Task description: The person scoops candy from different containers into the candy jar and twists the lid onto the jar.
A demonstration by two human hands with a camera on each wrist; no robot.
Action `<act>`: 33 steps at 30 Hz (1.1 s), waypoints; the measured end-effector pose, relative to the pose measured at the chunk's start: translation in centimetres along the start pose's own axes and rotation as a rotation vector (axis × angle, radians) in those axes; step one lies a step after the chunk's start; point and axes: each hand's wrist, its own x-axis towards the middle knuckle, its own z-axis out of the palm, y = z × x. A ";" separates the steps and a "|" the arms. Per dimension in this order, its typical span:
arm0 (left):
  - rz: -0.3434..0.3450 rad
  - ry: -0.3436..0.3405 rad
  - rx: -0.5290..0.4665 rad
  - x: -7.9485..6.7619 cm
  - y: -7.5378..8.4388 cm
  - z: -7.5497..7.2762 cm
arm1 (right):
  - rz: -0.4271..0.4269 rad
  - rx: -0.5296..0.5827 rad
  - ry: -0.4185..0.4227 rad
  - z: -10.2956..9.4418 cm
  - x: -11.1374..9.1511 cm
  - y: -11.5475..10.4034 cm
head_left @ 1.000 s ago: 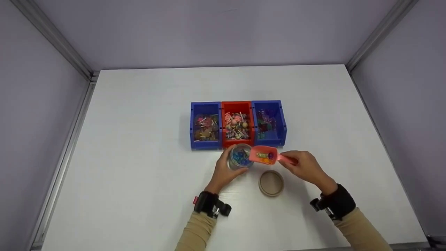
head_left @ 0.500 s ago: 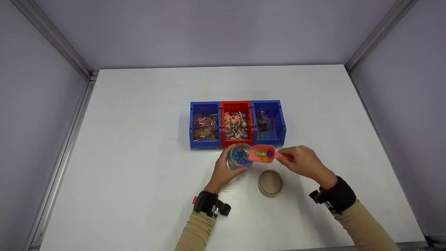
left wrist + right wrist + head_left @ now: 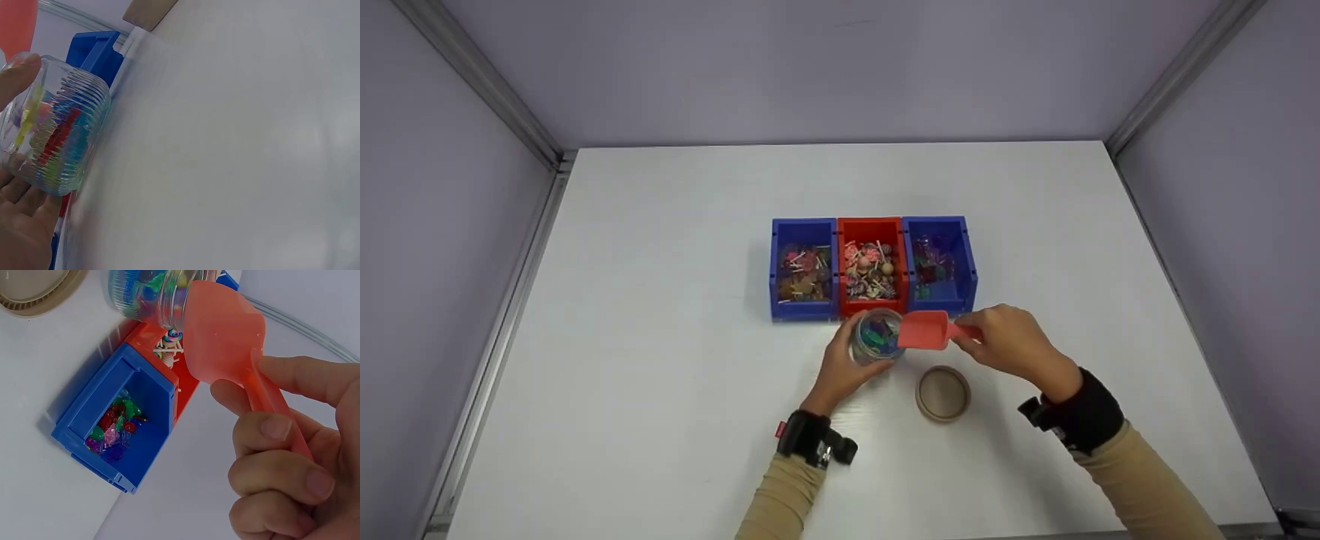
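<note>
My left hand (image 3: 838, 373) grips a clear jar (image 3: 878, 355) around its side. Through the ribbed glass (image 3: 73, 129) in the left wrist view, colourful translucent pieces show in blue, red, yellow and green. By its handle, my right hand (image 3: 1009, 343) holds a coral-pink scoop (image 3: 924, 331), whose front edge sits at the jar's mouth. No pieces show in the scoop's bowl in the head view. In the right wrist view the scoop's underside (image 3: 222, 332) is tipped towards the jar opening, with thumb and fingers around the handle.
Three joined bins stand just beyond the jar: a blue bin (image 3: 802, 310) and a red bin (image 3: 870, 306) with small lollipop-like pieces, and a blue bin (image 3: 946, 305) with translucent pieces. A round tan lid (image 3: 943, 394) lies on the white table (image 3: 660, 337) near the right hand.
The scoop has tipped towards the jar, and the yellow, orange and purple pieces it held are gone from it. More pieces show in the jar. The left hand stays put.
</note>
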 end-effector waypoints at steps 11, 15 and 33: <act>-0.026 -0.008 -0.006 0.0 -0.1 0.1 | 0.034 0.019 -0.007 0.5 -0.1 0.3; -0.035 -0.012 -0.012 0.0 0.0 0.2 | 0.047 0.030 -0.007 0.7 -0.3 0.4; -0.008 -0.047 -0.082 -1.0 -0.3 -1.0 | 0.082 0.092 0.041 1.0 -1.1 1.1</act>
